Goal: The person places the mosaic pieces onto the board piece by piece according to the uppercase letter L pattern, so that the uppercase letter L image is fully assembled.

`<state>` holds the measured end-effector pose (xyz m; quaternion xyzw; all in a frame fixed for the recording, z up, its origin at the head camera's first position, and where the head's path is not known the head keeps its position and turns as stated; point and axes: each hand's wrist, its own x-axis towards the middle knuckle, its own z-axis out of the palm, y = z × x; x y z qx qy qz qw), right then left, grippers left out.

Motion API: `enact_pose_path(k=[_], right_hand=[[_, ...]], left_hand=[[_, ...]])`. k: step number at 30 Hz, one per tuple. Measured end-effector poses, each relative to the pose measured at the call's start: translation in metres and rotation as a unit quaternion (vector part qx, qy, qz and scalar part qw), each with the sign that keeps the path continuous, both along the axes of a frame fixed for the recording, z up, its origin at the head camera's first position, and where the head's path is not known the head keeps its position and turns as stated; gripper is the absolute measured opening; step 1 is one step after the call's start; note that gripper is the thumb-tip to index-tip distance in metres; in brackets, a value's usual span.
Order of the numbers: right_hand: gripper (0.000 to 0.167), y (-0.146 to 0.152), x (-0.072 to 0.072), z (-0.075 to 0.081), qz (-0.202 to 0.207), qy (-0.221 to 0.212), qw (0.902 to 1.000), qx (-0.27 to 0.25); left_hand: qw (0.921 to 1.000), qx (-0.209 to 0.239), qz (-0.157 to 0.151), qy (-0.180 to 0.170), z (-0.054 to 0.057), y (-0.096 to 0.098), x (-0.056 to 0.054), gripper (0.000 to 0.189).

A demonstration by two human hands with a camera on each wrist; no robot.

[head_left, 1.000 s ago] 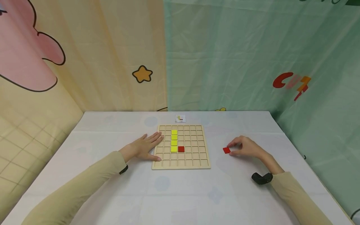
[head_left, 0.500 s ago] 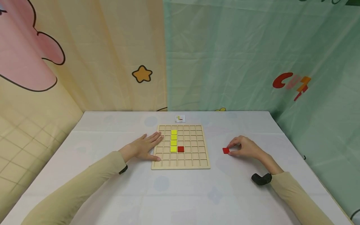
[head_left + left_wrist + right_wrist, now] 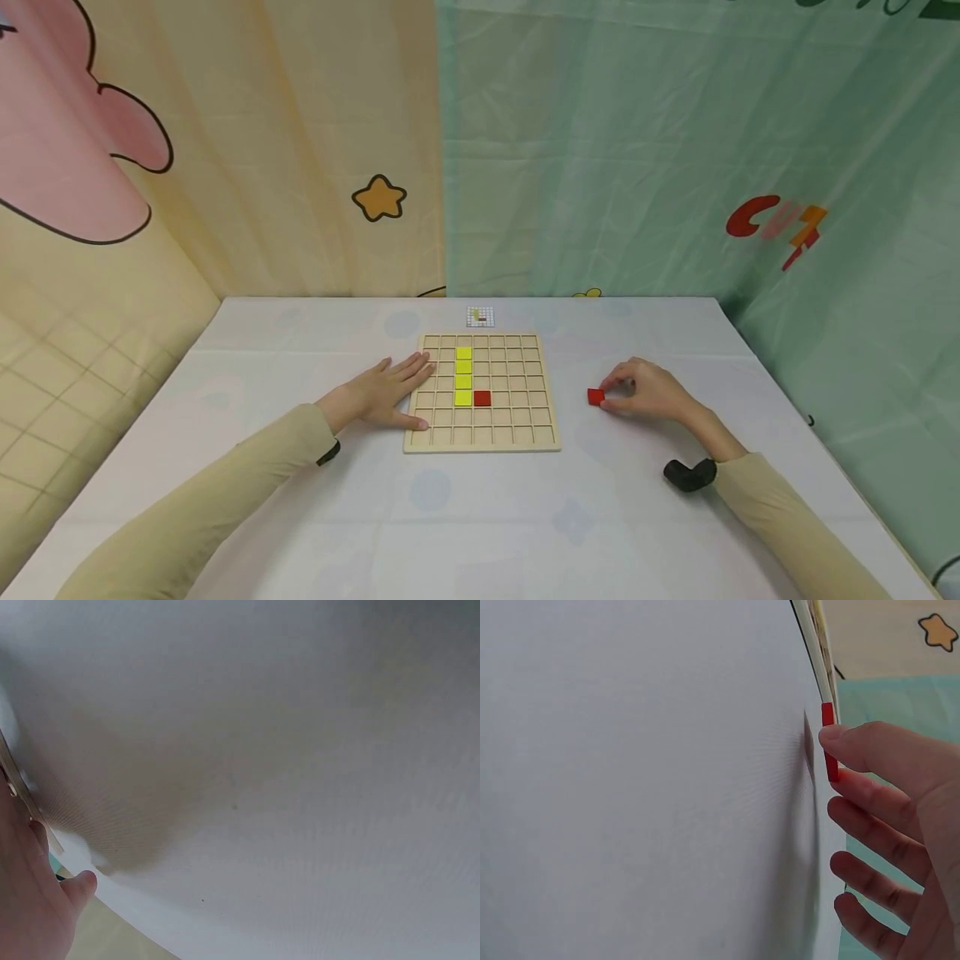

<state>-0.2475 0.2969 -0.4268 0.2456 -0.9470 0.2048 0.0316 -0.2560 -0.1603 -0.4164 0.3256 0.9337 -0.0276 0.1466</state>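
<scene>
A wooden grid board (image 3: 517, 423) lies on the table, with a column of several yellow tiles (image 3: 464, 367) and one red tile (image 3: 482, 398) beside the lowest of them. My left hand (image 3: 378, 392) rests on the board's left edge, fingers spread. To the right of the board, my right hand (image 3: 647, 390) pinches a second red tile (image 3: 596, 397) between thumb and index finger. In the right wrist view this held red tile (image 3: 829, 742) appears edge-on above the cloth, the other fingers loosely bent. The left wrist view catches only part of the left hand (image 3: 37, 900).
Behind the board lies a small card (image 3: 481, 317) printed with a grid and coloured squares. A white cloth covers the table (image 3: 480, 517). Printed curtains (image 3: 600, 150) hang along the back and sides.
My right hand has shifted slightly left towards the board, and the red tile it pinches has moved and turned with it. The left hand stays in place.
</scene>
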Motion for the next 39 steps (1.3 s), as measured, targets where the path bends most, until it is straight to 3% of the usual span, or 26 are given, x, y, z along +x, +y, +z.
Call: enact_pose_path(k=[23,39], right_hand=[[0.022,-0.068,-0.008,0.014,-0.005,0.034,0.9992,-0.022],[0.024,-0.112,-0.011,0.013,0.031,0.008,0.9995,0.000]], left_hand=[[1.0000,0.005,-0.005,0.004,-0.001,0.000,0.001,0.102],[1.0000,-0.008,-0.004,0.001,0.000,0.000,-0.002,0.103]])
